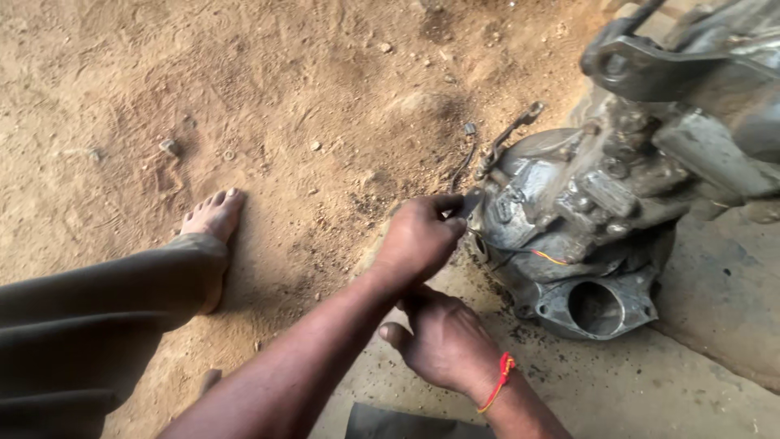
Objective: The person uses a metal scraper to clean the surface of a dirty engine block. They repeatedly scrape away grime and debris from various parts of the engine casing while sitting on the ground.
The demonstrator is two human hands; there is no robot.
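Engine casing [585, 236]: grimy grey metal, round open port low. Left hand [418, 240] fingers pinching small part at casing edge; right hand [447, 341] curled, grip unclear.

Left hand [420, 238] stretched forward, back up, fingertips pinched together. Right hand [445, 340] just below it, fingers curled under, thumb out, red thread round wrist. Left leg bent, bare foot [213, 218] flat.

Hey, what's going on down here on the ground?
A person sits on the dirt floor beside a grimy metal engine. Their left hand reaches to the engine's edge, fingertips pinching something small and dark there. Their right hand, with a red thread at the wrist, is curled just below it. A bare foot rests on the dirt.
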